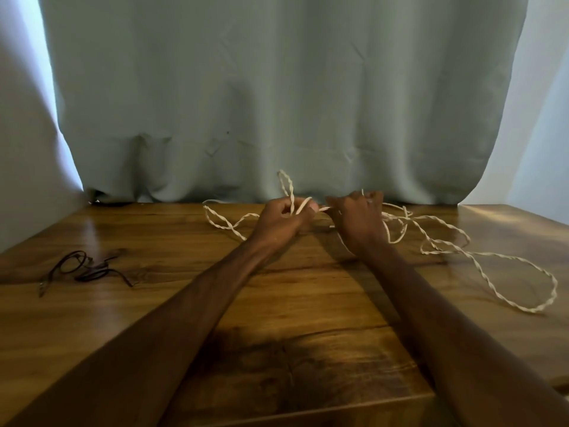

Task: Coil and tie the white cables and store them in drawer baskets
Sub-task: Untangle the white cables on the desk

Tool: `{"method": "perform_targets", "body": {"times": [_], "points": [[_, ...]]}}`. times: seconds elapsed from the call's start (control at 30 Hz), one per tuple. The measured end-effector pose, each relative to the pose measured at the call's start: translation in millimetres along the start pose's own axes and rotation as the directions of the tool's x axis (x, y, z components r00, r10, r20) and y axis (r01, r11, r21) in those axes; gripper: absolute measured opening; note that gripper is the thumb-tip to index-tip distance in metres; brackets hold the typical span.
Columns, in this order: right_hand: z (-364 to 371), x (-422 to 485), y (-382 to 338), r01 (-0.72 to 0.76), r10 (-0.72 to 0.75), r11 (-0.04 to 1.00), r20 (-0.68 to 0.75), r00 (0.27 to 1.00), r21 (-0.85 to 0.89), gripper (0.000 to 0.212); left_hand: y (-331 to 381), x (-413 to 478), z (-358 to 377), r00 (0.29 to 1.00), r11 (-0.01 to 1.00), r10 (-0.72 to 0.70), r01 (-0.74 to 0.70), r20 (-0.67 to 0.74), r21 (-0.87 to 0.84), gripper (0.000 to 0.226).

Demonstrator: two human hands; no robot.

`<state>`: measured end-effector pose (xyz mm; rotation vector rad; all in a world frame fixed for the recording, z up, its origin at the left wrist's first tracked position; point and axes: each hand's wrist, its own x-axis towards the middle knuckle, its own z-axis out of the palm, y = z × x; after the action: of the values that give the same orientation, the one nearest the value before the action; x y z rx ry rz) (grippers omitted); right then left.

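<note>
The white cable (443, 249) is a thin cord of two strands twisted together, cream against the brown wood, and it lies loose and uncoiled across the far half of the worktop (308, 303). One small run of it curls on the wood to the left of the left hand (284, 221). A much longer run sprawls to the right of the right hand (358, 223), crossing itself several times and ending in one wide loop near the right edge. A narrow loop stands up above the left fist, in front of the curtain (277, 87).

The left hand's fingers (308, 211) are curled tight round the cable, with the upright loop rising out of the top of the fist. A short stretch of cable bridges the gap to the right hand, whose thumb and forefinger pinch it at the near end. The right hand's remaining fingers (374, 197) bend over strands on the far side (the back of the hand hides their tips, so how they hold those strands cannot be told).

Well apart on the left of the worktop lies a black cable (83, 268), thin and loosely tangled, touching nothing white. The grey-green curtain hangs along the far edge of the worktop, with pale wall on either side of it. Both bare forearms reach across the near wood and cover part of it.
</note>
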<state>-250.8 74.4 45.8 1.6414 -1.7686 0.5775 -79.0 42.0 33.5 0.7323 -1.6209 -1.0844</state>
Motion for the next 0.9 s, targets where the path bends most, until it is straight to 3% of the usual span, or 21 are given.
{"method": "perform_targets", "body": {"times": [0.13,0.23,0.43,0.53,0.63,0.73,0.8,0.9], "points": [[3.0,0.6,-11.2,0.065,-0.068,0.994,0.029,0.997,0.084,0.023,-9.5,5.1,3.2,0.995,0.981,0.102,-0.104,0.021,0.166,0.026],[5.7,0.9,-8.9,0.065,-0.071,0.991,0.042,0.997,0.12,0.024,-10.9,3.7,-2.2,0.971,0.888,0.235,-0.23,0.036,0.398,0.018],[13.9,-0.1,-9.0,0.154,-0.151,0.972,-0.029,0.988,0.179,0.023,-7.9,6.1,-6.0,0.924,0.783,0.381,-0.324,0.001,0.531,0.016],[17.2,-0.3,1.7,0.091,-0.086,0.972,-0.036,0.996,0.215,0.011,-10.0,8.8,-10.0,0.93,0.814,0.368,-0.326,0.007,0.481,0.019],[21.5,-3.0,26.3,-0.081,0.071,0.968,0.05,0.996,0.237,0.02,-6.1,12.5,-11.5,0.949,0.928,0.293,-0.253,-0.118,0.273,0.019],[24.7,-5.6,51.1,-0.283,0.257,0.94,0.149,0.955,0.188,0.022,2.8,22.4,-24.5,0.942,0.974,0.223,-0.206,-0.252,0.092,0.025],[26.1,-6.4,61.3,-0.374,0.349,0.916,0.168,0.922,0.148,0.018,3.7,31.6,-41.1,0.917,0.974,0.226,-0.216,-0.33,0.068,0.029],[26.5,-7.7,66.1,-0.432,0.432,0.858,0.065,0.9,0.278,0.021,-1.4,37.7,-55.8,0.868,0.976,0.219,-0.195,-0.446,0.098,0.031]]}}
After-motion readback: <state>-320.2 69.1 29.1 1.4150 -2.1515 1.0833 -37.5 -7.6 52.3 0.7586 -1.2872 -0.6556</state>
